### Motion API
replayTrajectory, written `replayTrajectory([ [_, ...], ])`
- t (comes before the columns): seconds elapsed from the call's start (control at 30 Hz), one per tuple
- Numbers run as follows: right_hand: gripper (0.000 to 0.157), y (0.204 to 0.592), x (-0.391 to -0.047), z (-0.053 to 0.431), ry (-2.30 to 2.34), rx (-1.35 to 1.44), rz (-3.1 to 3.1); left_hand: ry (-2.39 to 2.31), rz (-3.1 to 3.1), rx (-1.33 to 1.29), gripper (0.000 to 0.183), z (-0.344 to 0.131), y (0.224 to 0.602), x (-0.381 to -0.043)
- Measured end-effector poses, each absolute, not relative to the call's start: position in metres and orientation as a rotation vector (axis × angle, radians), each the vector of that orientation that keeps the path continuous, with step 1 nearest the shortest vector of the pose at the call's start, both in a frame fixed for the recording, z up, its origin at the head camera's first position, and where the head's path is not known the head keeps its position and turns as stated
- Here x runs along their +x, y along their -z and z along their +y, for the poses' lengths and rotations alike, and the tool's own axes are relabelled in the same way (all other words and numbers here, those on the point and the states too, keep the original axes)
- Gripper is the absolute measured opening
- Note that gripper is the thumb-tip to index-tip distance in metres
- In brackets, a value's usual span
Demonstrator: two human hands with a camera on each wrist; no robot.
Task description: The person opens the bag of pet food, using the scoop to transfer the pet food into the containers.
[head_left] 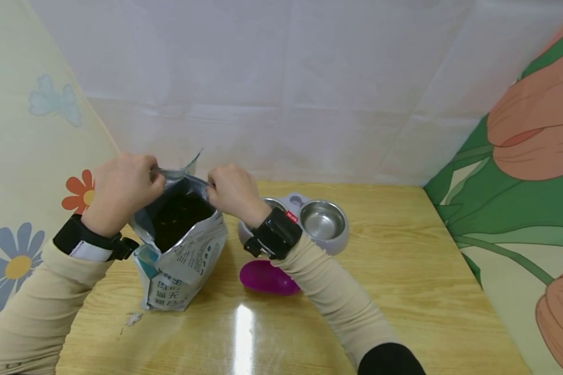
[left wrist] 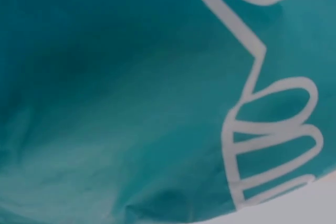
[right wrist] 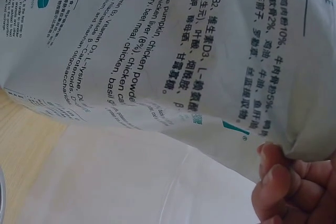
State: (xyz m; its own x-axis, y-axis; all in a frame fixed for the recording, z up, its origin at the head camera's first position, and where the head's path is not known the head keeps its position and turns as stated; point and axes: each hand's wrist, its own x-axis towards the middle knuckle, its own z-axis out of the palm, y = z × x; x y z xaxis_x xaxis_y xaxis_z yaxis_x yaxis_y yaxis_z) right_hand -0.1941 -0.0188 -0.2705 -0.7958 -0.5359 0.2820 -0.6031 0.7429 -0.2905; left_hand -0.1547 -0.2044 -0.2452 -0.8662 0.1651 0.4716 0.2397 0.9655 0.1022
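Note:
A bag of cat food stands on the table at the left, its top gaping and dark kibble showing inside. My left hand pinches the left side of the bag's rim. On the opposite side, my right hand grips the rim with curled fingers. The left wrist view is filled by the bag's teal face with white line drawing; the hand itself is out of that view. In the right wrist view, the fingers hold the edge of the printed white side.
Behind the right wrist sits a grey double pet bowl with a steel dish; the forearm partly covers it. A magenta scoop lies on the wooden table in front of it. A white sheet hangs at the back.

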Motion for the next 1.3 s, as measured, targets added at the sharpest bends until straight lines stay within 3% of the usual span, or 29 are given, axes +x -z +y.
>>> replayTrajectory([
  [0.83, 0.033, 0.274, -0.19, -0.011, -0.626, 0.964, -2.703, 0.204, -2.659, -0.27, 0.016, -0.21, 0.243, -0.149],
  [1.1, 0.026, 0.263, -0.196, -0.015, -0.623, 1.029, -2.826, 0.225, -2.807, -0.417, 0.017, -0.21, 0.231, -0.148],
  [1.3, 0.022, 0.247, -0.209, -0.027, -0.544, 1.115, -2.993, 0.284, -3.007, -0.582, 0.031, -0.208, 0.22, -0.156],
])
